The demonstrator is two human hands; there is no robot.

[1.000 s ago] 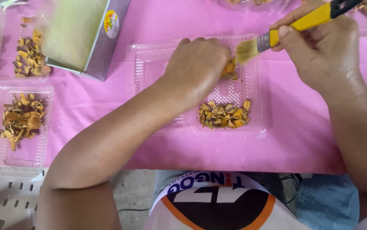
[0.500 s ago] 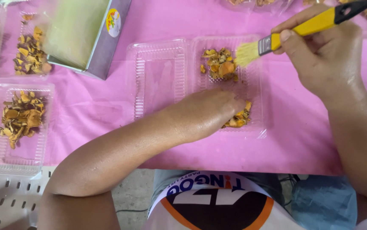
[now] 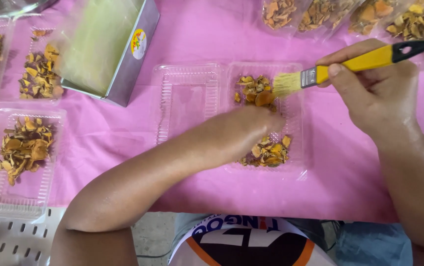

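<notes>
Left hand: lies palm down inside the open clear tray, fingers curled onto the dried orange pieces; whether they pinch any cannot be told.
Right hand: fingers closed around the yellow handle of a paintbrush.
Paintbrush: held nearly level, pale bristles over the tray's far end, just beside a second small heap of pieces.
Tray: on the pink table, lid folded open to the left.
Nearby: metal tin at upper left; filled trays along the left edge.

Clear glossy ribbed plastic tray, matt pink cloth (smooth), brushed-metal tin, bristly brush.
</notes>
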